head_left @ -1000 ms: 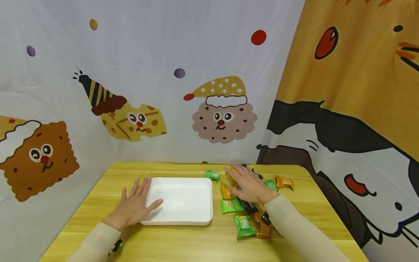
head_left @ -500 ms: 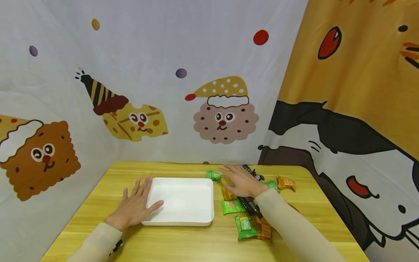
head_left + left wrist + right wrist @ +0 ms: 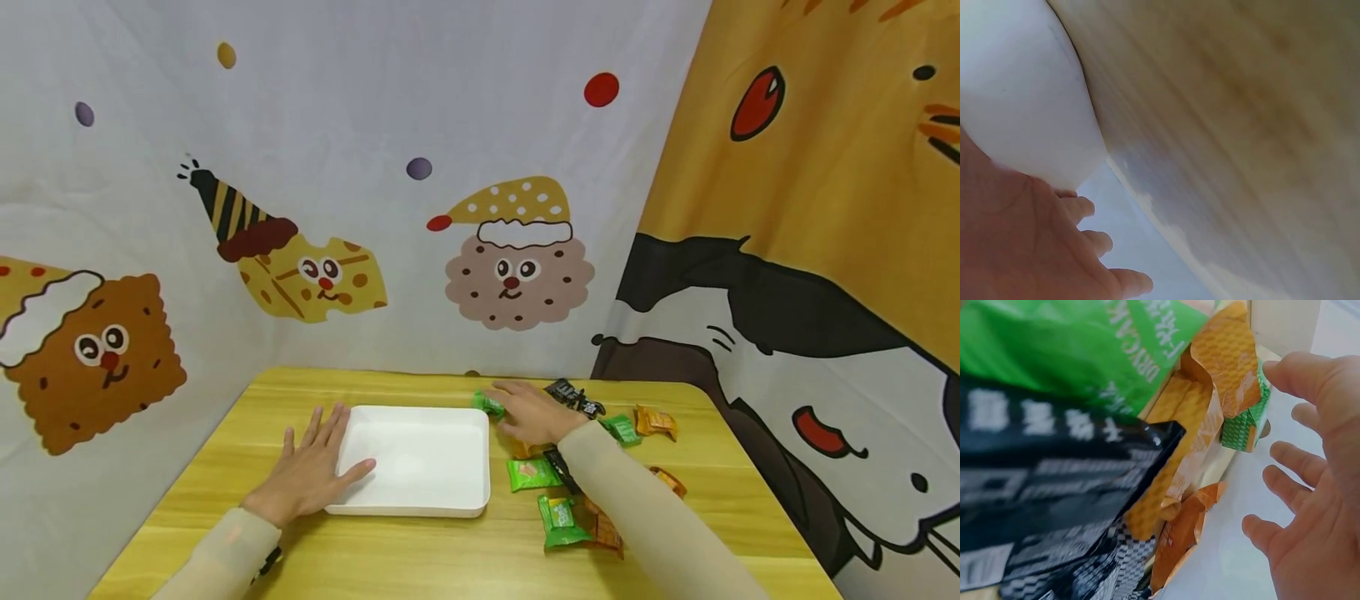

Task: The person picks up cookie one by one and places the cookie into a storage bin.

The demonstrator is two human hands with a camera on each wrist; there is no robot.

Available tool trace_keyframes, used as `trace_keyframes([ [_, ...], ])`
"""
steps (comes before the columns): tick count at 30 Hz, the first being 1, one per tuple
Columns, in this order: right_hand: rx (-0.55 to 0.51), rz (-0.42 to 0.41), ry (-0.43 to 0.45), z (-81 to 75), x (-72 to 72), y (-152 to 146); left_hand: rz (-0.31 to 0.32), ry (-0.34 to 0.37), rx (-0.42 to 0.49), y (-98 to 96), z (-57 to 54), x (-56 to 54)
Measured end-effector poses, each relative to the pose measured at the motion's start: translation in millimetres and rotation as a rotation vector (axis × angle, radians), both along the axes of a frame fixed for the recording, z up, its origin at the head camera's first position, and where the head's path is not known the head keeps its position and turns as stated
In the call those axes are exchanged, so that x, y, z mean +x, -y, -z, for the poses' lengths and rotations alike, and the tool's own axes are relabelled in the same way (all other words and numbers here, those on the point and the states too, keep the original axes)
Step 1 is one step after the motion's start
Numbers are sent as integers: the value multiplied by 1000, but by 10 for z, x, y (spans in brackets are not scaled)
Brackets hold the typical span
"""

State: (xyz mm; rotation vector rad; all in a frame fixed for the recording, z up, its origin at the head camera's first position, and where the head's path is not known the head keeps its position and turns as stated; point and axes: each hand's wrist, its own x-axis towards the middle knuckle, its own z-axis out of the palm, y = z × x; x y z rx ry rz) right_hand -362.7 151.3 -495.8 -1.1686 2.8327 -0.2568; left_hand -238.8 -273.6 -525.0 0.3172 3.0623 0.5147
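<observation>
My left hand (image 3: 307, 475) rests with fingers spread at the left side of a shallow white tray (image 3: 412, 462), its thumb reaching over the rim. The tray's inside is bare. In the left wrist view the palm (image 3: 1016, 237) lies against the tray's outer wall (image 3: 1029, 87). My right hand (image 3: 532, 414) is over the snack packets right of the tray. Its fingertips overlap a small green packet (image 3: 487, 405) near the tray's back right corner. The right wrist view shows those fingers loose and apart, beside a yellow-orange packet (image 3: 1179, 419) and the green one (image 3: 1240, 432), gripping nothing.
Around my right forearm lie a green packet (image 3: 534, 474), another green one (image 3: 561, 523), brown-orange packets (image 3: 606, 533) and a black packet (image 3: 573, 397). Farther right are green (image 3: 622, 429) and orange (image 3: 656, 421) packets. A printed cloth (image 3: 337, 125) hangs behind the wooden table (image 3: 405, 554).
My right hand has moved left and lower, from over the yellow and black packets to the small green packet. The black packet behind it now shows more. My left hand and the tray have stayed put.
</observation>
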Motion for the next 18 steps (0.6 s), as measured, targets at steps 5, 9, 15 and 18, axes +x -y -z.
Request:
trace_keyframes([
  [5, 16, -4, 38, 11, -41, 57, 1, 3, 5, -11, -29, -1],
  [9, 20, -17, 54, 13, -53, 84, 3, 2, 4, -15, -51, -19],
  [15, 18, 8, 66, 13, -40, 155, 5, -1, 7, 8, -52, -45],
  [18, 39, 36, 64, 67, -59, 183, 7, 2, 7, 14, -26, -35],
])
